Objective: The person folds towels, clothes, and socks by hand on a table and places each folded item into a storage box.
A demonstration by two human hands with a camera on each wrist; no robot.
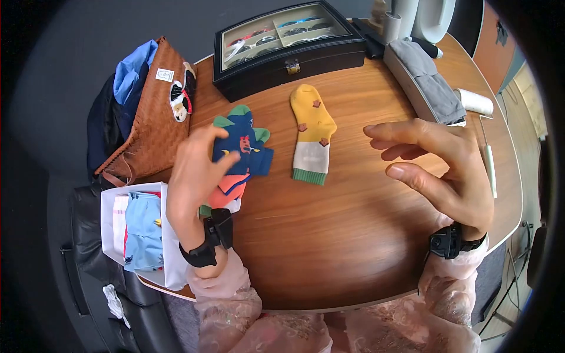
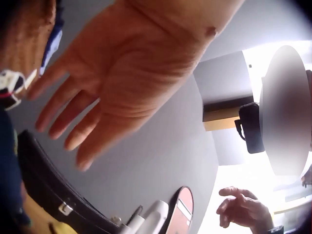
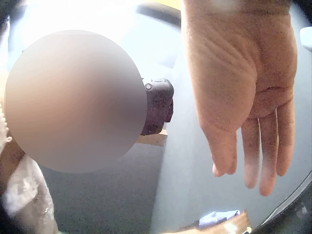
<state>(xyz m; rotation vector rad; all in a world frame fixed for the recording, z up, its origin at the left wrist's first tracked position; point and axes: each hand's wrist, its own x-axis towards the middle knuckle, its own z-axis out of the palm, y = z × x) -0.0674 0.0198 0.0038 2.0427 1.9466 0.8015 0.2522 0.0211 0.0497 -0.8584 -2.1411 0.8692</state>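
My left hand [image 1: 193, 176] hovers at the left of the table, thumb and fingers apart, and partly overlaps a navy pair of socks [image 1: 240, 141] with green toes and heels. Nothing lies in its palm in the left wrist view. Below the navy pair is a coral piece [image 1: 236, 187] with a blue edge, partly hidden by the hand. One yellow and white sock [image 1: 316, 120] with a green cuff lies flat mid-table. To the right of it my right hand [image 1: 441, 156] is raised with loosely bent fingers, holding nothing; its palm [image 3: 239, 73] is bare in the right wrist view.
A white box [image 1: 175, 253] with folded socks stands at the near left. Behind it leans a woven basket [image 1: 147, 123] with clothes. A black glasses case [image 1: 253, 82] is at the back. At the right are a box with grey cloth [image 1: 424, 73] and a lint roller [image 1: 474, 102].
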